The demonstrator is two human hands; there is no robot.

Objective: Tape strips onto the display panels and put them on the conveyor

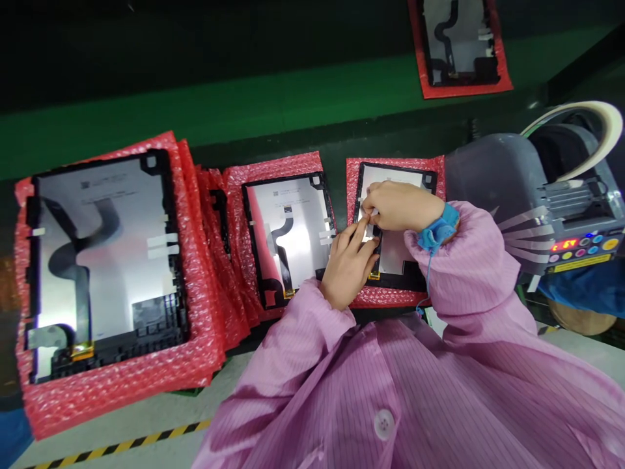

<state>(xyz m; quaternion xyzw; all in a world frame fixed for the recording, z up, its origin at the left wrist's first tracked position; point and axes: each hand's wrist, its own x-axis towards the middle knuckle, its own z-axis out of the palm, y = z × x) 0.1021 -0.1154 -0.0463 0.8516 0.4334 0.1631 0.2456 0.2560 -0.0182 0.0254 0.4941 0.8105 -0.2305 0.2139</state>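
Observation:
A tablet screen panel (393, 253) with a silvery back and black frame lies on red bubble wrap (381, 298) in front of me. My left hand (347, 266) rests at the panel's left edge, open, with its fingers stretched over the surface. Reaching in from the right, my right hand (403, 205) is closed in a pinch at the panel's upper left, near the left fingertips. A small whitish bit shows at its fingertips; what it is I cannot make out. Both hands hide part of the panel and its dark ribbon cable. A blue wrist strap (438, 229) circles my right wrist.
Left of my hands lies another screen panel (305, 244) on red bubble wrap. Farther left stands a stack of wrapped panels (114, 228). At right is a grey tape dispenser (502, 176) with a roll of tape (612, 133). One more panel (463, 42) lies at the back.

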